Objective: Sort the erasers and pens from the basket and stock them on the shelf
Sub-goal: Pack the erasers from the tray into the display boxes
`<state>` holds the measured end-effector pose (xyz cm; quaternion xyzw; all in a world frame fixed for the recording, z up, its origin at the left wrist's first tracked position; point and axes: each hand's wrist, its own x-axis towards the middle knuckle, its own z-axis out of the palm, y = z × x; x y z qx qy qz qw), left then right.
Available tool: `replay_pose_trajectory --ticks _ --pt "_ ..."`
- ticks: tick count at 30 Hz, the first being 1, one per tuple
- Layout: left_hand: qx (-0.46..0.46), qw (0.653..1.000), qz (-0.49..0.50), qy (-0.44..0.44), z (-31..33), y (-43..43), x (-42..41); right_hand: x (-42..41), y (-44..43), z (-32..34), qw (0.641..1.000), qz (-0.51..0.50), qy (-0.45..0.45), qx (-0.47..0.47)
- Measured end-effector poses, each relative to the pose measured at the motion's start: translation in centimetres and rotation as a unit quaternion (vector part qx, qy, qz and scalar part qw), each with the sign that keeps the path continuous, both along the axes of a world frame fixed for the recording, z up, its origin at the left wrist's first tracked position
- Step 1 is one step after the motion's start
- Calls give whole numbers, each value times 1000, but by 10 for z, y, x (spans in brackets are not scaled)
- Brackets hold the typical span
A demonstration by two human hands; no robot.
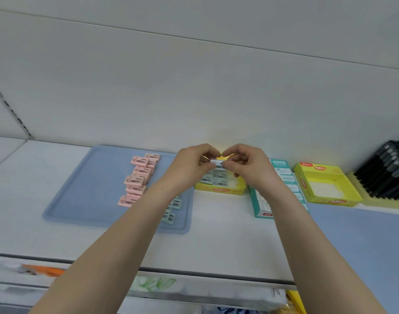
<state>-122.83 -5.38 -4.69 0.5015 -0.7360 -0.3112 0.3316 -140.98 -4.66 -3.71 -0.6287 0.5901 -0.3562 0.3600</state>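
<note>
A white eraser (213, 163) is pinched just above centre frame by both hands. The L hand (194, 165) is curled on its left end & the R hand (247, 165) is closed on its right end w/ thumb & fingertips. The eraser is held over the back of a yellow box (218, 191), in which more white erasers are seen packed flat.

Left of centre, a blue tray (85, 189) is laid on the shelf (228, 236). Pink erasers (138, 177) are piled on it in a loose column. Pale green erasers (173, 208) are lined up by the tray's right edge, partly hidden by the L forearm.

Right of centre, a teal box (263, 211) is set lengthwise, partly covered by the R forearm; contents can't be made out. Beside it a second yellow box (334, 201) is seen w/ a white bottom. At the far right edge, black pens (388, 171) are racked in a pale yellow holder (375, 203), blurred.
</note>
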Motion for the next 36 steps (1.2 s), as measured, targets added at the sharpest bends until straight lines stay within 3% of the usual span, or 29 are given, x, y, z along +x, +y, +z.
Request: replay_pose_trajectory --ticks 3,6,13,28,36 --pt "-27 990 37 -131 -9 -6 6 -12 -9 -7 993 -94 66 -15" --pt "-7 974 28 -226 -18 -6 11 -8 -14 -13 987 -87 134 -19" --pt "-15 967 28 -253 -20 -5 13 12 -22 -32 940 -5 336 -64" --pt "-14 977 23 -211 -20 6 33 26 -19 -34 936 -5 327 -133" --pt "-73 959 -19 -273 -21 15 36 37 -27 -37 940 -5 318 -128"
